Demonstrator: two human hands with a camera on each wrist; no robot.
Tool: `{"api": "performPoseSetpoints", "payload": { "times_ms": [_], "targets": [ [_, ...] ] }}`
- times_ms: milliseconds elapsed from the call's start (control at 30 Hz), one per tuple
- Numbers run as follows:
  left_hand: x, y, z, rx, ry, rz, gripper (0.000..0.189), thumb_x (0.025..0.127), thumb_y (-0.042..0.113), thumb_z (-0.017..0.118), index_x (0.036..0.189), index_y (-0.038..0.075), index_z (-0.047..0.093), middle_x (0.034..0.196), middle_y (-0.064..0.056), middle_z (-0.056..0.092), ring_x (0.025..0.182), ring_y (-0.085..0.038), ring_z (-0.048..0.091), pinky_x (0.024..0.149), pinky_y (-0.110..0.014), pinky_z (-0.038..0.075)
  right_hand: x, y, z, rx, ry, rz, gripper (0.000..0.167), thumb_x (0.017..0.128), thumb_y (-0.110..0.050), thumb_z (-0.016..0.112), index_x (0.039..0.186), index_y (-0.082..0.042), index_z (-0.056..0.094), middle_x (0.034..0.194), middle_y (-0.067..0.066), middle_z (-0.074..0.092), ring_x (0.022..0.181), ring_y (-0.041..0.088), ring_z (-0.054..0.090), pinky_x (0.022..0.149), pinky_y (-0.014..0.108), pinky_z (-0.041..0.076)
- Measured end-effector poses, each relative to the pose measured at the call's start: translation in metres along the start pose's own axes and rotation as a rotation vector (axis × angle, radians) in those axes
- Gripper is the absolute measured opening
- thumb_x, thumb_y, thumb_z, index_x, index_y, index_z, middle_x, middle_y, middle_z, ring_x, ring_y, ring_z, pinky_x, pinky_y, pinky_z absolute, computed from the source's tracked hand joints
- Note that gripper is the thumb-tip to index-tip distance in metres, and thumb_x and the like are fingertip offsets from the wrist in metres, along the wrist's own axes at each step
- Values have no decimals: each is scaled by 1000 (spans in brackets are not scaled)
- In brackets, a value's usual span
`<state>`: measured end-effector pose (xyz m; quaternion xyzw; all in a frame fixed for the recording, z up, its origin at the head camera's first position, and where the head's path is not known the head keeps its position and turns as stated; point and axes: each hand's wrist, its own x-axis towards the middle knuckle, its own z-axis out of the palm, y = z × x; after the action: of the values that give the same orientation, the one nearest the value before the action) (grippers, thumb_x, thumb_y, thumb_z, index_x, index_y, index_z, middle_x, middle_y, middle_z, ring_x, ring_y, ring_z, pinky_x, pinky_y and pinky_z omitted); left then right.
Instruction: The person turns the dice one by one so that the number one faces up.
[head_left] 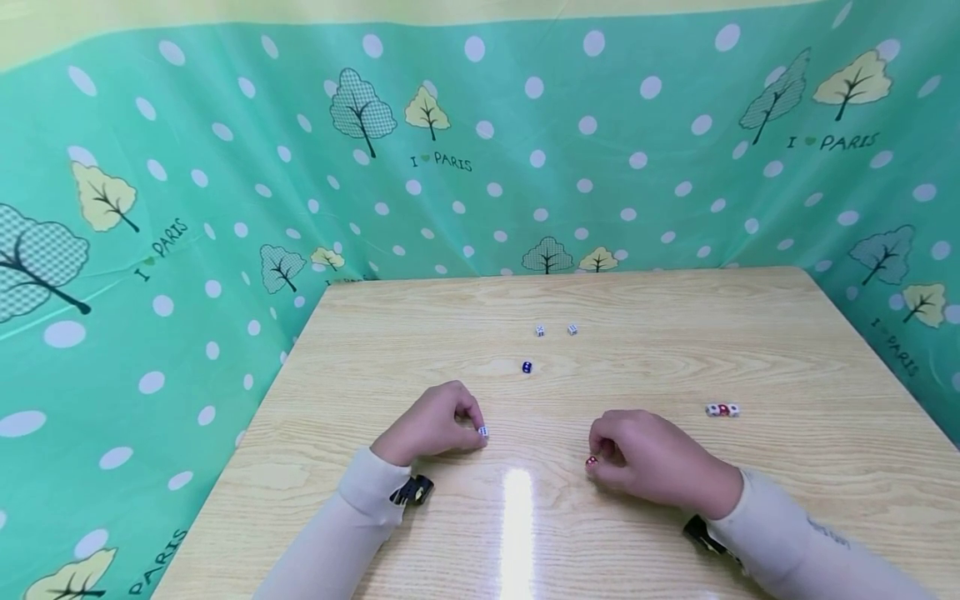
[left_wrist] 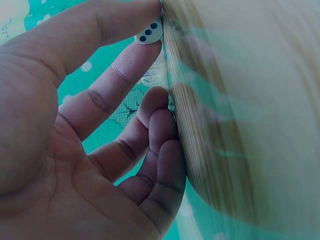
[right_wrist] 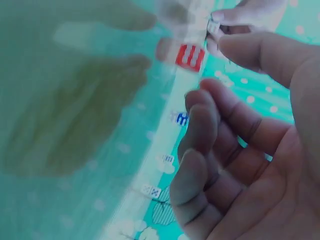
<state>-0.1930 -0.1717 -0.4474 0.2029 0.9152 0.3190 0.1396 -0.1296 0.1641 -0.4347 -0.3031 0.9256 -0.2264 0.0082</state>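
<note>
We see the left hand (head_left: 438, 421) pinching a white die (head_left: 483, 432) between thumb and forefinger, low at the tabletop; in the left wrist view three dots show on one of its faces, while the other fingers curl in toward the palm. Our right hand (head_left: 641, 454) is bent over the table, its thumb and forefinger held apart; a red die (head_left: 591, 461) sits right at their tips, though we cannot tell whether either one touches it.

Ahead of our hands and between them lies a blue die (head_left: 527, 367); farther off stand two loose white dice (head_left: 540, 331), a little apart from each other; beyond our right hand, to its right, a row of three dice (head_left: 723, 410) lies side by side, white, red, white. All of these rest on a pale wooden table (head_left: 637, 312); a green cloth (head_left: 510, 208) with dots and trees hangs behind it.
</note>
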Motion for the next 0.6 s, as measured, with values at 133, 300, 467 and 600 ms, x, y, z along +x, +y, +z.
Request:
{"api": "performPoseSetpoints", "payload": {
  "times_ms": [133,300,467,600],
  "targets": [
    [1,0,0,-3,-1,4,19,78,24,90,72,28,73,94,7,64,87,-18,56,75,-33,44,0,-5,3,-45,30,45,25,82,-30,85,76,-28,61,68,-15,52,62,-2,43,59,20,41],
    [1,0,0,-8,0,5,18,78,23,90,72,27,73,94,6,64,88,-19,56,75,-34,44,1,-7,6,-71,38,56,20,80,-21,82,76,-26,64,70,-18,54,62,-4,46,60,20,44],
    [0,0,0,-8,-2,-1,19,79,23,90,72,27,73,95,6,65,88,-19,57,76,-34,44,1,-6,6,-60,25,30,19,81,-11,77,77,-25,66,71,-18,55,63,-4,47,60,20,45],
    [1,-1,1,-11,1,1,18,79,23,90,73,27,73,95,7,65,89,-19,57,76,-34,44,0,-5,6,-58,29,10,19,81,-9,78,79,-24,66,72,-17,55,65,-3,46,60,19,44]
  ]
}}
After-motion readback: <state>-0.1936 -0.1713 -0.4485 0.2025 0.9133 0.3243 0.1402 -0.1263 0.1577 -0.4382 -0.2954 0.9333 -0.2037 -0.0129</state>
